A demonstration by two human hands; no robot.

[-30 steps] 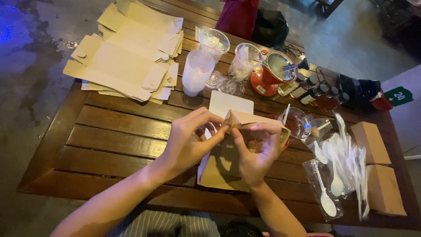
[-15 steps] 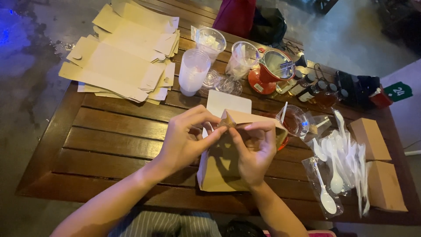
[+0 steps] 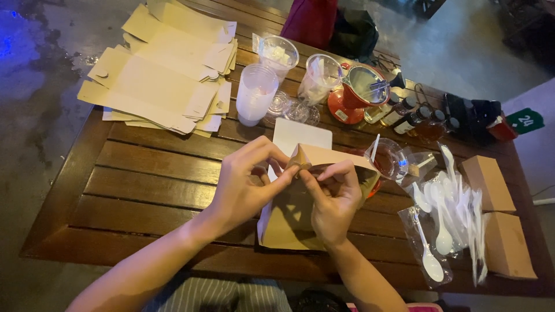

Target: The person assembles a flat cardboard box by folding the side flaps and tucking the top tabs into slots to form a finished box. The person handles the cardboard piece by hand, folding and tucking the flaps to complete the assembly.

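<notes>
Both of my hands hold a brown cardboard box that is partly folded, above the front middle of a wooden slatted table. My left hand pinches the box's top flap at its left corner with thumb and forefinger. My right hand grips the same top edge from the right, fingers curled over the flap. The box's white inner side shows behind my fingers.
A stack of flat brown box blanks lies at the far left. Clear plastic cups, a red strainer bowl and small dark bottles stand at the back. White plastic spoons in wrappers and folded brown boxes lie at the right.
My fingers have shifted a little along the box's top flap and closed tighter on its corner. The box stays in the same place over the table.
</notes>
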